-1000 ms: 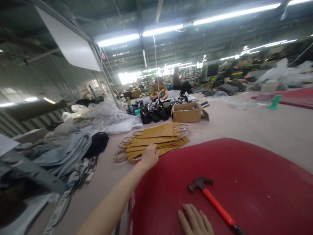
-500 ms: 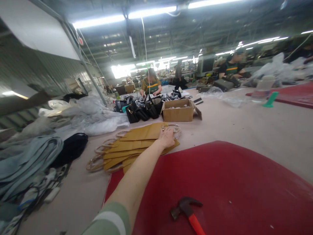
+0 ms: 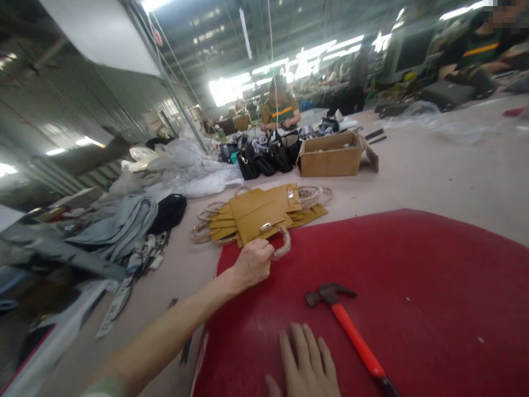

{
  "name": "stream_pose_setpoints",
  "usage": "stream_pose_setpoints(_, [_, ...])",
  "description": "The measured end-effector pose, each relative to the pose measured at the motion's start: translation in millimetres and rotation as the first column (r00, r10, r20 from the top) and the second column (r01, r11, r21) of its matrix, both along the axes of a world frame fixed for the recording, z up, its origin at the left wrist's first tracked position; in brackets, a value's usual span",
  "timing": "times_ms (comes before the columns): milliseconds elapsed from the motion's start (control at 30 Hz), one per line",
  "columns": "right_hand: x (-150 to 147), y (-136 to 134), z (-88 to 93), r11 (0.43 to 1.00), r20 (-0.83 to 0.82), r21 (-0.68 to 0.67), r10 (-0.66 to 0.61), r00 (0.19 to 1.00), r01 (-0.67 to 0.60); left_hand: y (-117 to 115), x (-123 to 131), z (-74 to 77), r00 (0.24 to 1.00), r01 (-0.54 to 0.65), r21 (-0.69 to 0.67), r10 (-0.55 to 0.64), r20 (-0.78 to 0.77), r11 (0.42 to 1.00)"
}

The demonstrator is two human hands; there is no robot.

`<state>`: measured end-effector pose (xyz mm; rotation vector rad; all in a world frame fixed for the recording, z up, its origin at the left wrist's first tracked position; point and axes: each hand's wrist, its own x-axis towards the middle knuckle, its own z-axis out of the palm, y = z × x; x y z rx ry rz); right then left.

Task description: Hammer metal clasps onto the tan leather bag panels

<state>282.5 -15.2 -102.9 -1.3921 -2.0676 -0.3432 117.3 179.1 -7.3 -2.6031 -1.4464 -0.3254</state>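
Observation:
My left hand (image 3: 254,262) is closed around the wrapped handle (image 3: 283,245) of a mustard-yellow handbag panel (image 3: 258,215) with a small metal clasp. That panel lies slanted over a fanned stack of similar yellow panels (image 3: 221,223), whose looped handles stick out to the left and right. Low in the view, my right hand (image 3: 308,364) rests palm down on the red mat (image 3: 372,259), fingers spread and holding nothing. A claw hammer (image 3: 357,336) with an orange-red handle lies on the mat just right of that hand.
Beyond the panels stand black handbags (image 3: 264,157) and an open cardboard box (image 3: 330,157). Folded grey-blue material (image 3: 124,226) and clear plastic wrapping (image 3: 185,160) lie on the left. A co-worker (image 3: 281,107) is across the table, another person (image 3: 475,52) at far right.
My left hand has drawn one yellow panel from the stack's far right side toward me, now by its handle. My right hand has come into view on the mat. The view has shifted.

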Motion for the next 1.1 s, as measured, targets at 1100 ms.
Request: stream_pose_setpoints(1100, [23.6, 1.4, 41.2, 0.899, -0.348, -0.255, 0.257, 0.901, -0.356, -341.6, -33.2, -43.8, 0.852, 0.190, -0.031, -0.149, 0.501, 0.981])
